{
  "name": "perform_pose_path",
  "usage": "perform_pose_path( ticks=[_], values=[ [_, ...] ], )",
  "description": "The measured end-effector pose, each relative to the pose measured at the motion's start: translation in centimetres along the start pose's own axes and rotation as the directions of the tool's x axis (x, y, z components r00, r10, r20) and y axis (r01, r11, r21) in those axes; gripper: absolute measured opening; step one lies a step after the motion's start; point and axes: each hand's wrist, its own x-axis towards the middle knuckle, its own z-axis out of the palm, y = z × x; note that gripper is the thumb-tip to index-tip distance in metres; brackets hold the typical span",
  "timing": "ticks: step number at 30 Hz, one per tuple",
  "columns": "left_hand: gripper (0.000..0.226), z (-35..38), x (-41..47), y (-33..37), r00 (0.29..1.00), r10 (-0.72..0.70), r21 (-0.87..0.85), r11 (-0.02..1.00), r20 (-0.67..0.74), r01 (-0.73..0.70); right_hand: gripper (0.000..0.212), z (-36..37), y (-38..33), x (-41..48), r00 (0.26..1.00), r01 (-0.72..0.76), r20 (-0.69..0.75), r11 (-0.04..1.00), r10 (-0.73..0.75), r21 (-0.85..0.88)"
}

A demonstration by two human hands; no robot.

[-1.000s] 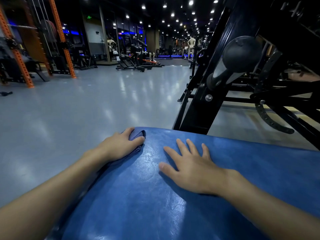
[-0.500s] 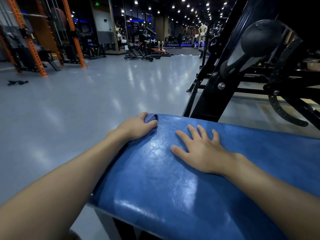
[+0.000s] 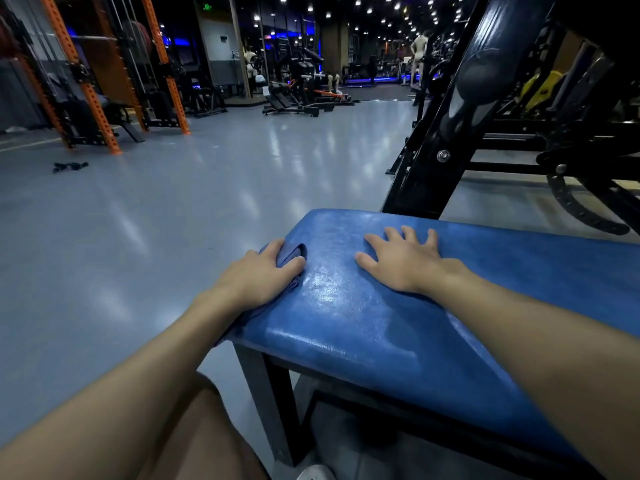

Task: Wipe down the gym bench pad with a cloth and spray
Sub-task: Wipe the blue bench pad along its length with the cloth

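Observation:
The blue gym bench pad (image 3: 398,327) runs from the centre to the lower right, glossy and wet-looking near its left end. My left hand (image 3: 258,277) grips a bunched blue cloth (image 3: 292,253) against the pad's left edge, with part of the cloth hanging down the side under my wrist. My right hand (image 3: 403,259) rests flat on the pad top with fingers spread, a little to the right of the cloth. No spray bottle is in view.
The bench's black frame leg (image 3: 266,393) stands below the pad's near corner. A black machine upright (image 3: 446,133) rises just behind the pad at the right. Grey floor (image 3: 156,220) spreads to the left, with an orange rack (image 3: 100,98) and a dark strap (image 3: 71,166) far off.
The view has pulled back and tilted down, showing the bench frame and my leg. My left hand has slid the cloth nearer along the left edge. My right hand stays flat.

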Motion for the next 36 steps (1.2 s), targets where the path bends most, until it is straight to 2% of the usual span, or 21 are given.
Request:
perform_pose_path(
  ticks=[2,5,7,9,13,16,20,25,29,31,34,36],
  values=[
    [0.055,-0.1,-1.8,-0.2,1.0,0.003,0.0,1.0,-0.012,-0.003,0.04,-0.4,-1.4,-0.3,0.999,0.007,-0.043,1.0,-0.006,0.029],
    [0.066,0.0,-4.7,-0.5,0.999,0.006,0.054,0.999,-0.054,-0.003,0.026,-1.1,-4.5,-1.0,0.992,0.082,-0.109,0.968,-0.057,0.238],
    [0.08,0.3,-6.7,-0.4,0.996,0.02,0.082,0.997,-0.088,-0.013,0.029,-1.6,-6.9,-1.5,0.987,0.157,-0.098,0.887,-0.127,0.434],
    [0.096,0.4,-8.4,0.0,0.991,0.032,0.075,0.997,-0.129,-0.022,0.039,-2.2,-9.1,-1.9,0.974,0.212,-0.051,0.821,-0.219,0.53],
    [0.122,0.5,-9.6,0.3,0.978,0.047,0.026,0.999,-0.204,-0.043,0.043,-3.4,-11.1,-2.2,0.955,0.211,0.095,0.871,-0.28,0.444],
    [0.127,0.3,-9.6,0.0,0.975,0.074,-0.049,0.995,-0.208,-0.086,0.045,-3.9,-11.4,-2.2,0.946,0.205,0.149,0.887,-0.289,0.414],
    [0.136,0.1,-9.6,-0.6,0.985,0.038,-0.183,0.981,-0.17,-0.07,0.048,-3.7,-11.7,-2.1,0.952,0.218,0.128,0.912,-0.277,0.346],
    [0.143,-0.4,-10.0,-1.4,0.99,0.072,-0.293,0.951,-0.118,-0.104,0.053,-3.3,-12.1,-2.4,0.966,0.168,0.108,0.886,-0.235,0.431],
    [0.135,-0.6,-10.7,-1.4,0.991,0.099,-0.331,0.935,-0.089,-0.123,0.044,-3.3,-12.5,-3.0,0.969,0.12,0.13,0.864,-0.209,0.489],
    [0.114,-0.8,-10.5,-1.8,0.987,0.122,-0.449,0.88,-0.1,-0.154,0.034,-3.0,-12.7,-3.4,0.971,0.102,0.12,0.808,-0.209,0.58],
    [0.071,-1.6,-9.5,-2.0,0.985,0.094,-0.601,0.782,-0.146,-0.164,0.031,-2.6,-12.0,-4.0,0.978,0.114,0.042,0.692,-0.205,0.712],
    [0.058,-2.4,-8.6,-1.7,0.991,0.065,-0.53,0.84,-0.117,-0.118,0.02,-2.8,-10.7,-4.3,0.986,0.102,0.003,0.625,-0.165,0.774]
  ],
)
